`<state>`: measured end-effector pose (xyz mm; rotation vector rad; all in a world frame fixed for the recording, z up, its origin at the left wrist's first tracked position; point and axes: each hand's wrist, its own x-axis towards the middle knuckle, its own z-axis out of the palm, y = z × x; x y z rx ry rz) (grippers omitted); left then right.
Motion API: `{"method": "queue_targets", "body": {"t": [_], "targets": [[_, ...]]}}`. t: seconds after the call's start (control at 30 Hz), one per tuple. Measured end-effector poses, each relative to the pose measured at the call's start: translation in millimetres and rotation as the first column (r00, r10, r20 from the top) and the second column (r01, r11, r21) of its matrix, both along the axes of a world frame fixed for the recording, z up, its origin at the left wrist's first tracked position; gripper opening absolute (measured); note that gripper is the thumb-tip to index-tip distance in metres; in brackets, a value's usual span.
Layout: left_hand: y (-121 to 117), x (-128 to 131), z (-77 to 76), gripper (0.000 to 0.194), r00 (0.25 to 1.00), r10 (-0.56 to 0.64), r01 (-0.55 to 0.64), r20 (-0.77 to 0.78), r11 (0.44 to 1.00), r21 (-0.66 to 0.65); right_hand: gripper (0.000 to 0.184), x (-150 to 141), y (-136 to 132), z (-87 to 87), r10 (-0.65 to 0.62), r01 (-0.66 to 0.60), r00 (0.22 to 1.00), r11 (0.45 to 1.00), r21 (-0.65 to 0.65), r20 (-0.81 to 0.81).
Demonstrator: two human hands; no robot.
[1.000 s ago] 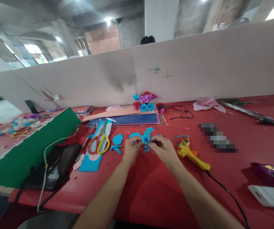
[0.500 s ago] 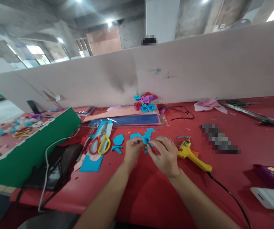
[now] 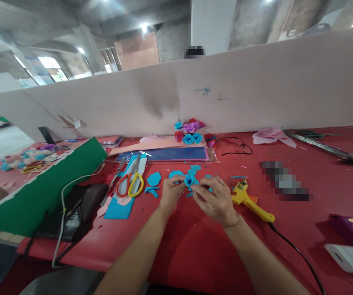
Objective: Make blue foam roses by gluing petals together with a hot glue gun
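Above the middle of a glossy red tabletop [image 3: 176,254], I hold a small bright-blue rose [image 3: 190,180] of layered, paper-like petals, its open face turned up. My left hand [image 3: 173,190] pinches it at its left edge between thumb and finger. The fingertips of my right hand [image 3: 216,200] gather against its near right side; I cannot tell whether they nip a petal or only rest there. The rose looks very light, soft and easily creased, so the firmest hold is probably low at its base, with only a light touch on the petal rims. Flat, loose blue petal cut-outs [image 3: 154,179] lie to the left, and a yellow plastic glue gun [image 3: 253,205] lies just right.
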<state>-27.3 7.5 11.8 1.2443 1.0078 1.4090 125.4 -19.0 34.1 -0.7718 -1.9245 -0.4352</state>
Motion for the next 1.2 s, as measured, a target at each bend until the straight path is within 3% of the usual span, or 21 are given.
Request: {"method": "queue_targets", "body": {"t": [0.13,0.27,0.53,0.73,0.87,1.03,1.2], "targets": [[1.7,-1.9,-2.1,0.011,0.999,-0.041,0.040,0.025,0.999,0.029,0.016,-2.8,-2.5,1.2,0.022,-0.022,1.000,1.000,0.019,-0.004],[1.3,-1.4,-2.0,0.008,1.000,-0.016,0.016,0.004,1.000,0.026,0.015,-7.0,-4.5,-1.7,-0.046,0.047,0.999,0.999,0.027,-0.025],[5.8,-2.3,-13.3,0.011,0.987,0.050,-0.035,-0.154,0.994,0.100,0.023,-6.9,-5.3,-10.0,-0.111,0.112,0.994,0.993,0.030,-0.011],[5.1,-3.1,-11.5,0.006,0.995,0.036,-0.025,-0.096,0.993,0.117,0.021,-10.1,-8.4,-6.2,-0.040,0.040,0.999,0.996,0.079,-0.010],[3.2,-1.2,-7.7,0.007,1.000,0.013,-0.013,-0.022,0.999,0.040,0.017,-12.2,-10.4,-4.4,-0.002,0.006,0.999,0.996,0.084,-0.046],[0.2,1.4,-4.7,0.011,0.994,0.005,0.002,0.110,0.998,-0.063,0.012,-13.3,-11.4,-4.9,0.052,-0.063,0.976,0.997,-0.045,-0.213],[0.6,0.5,-6.5,0.010,0.991,-0.021,0.029,0.136,0.998,-0.052,0.012,-12.5,-7.0,-1.5,0.001,-0.110,0.908,0.965,-0.237,-0.419]]}}
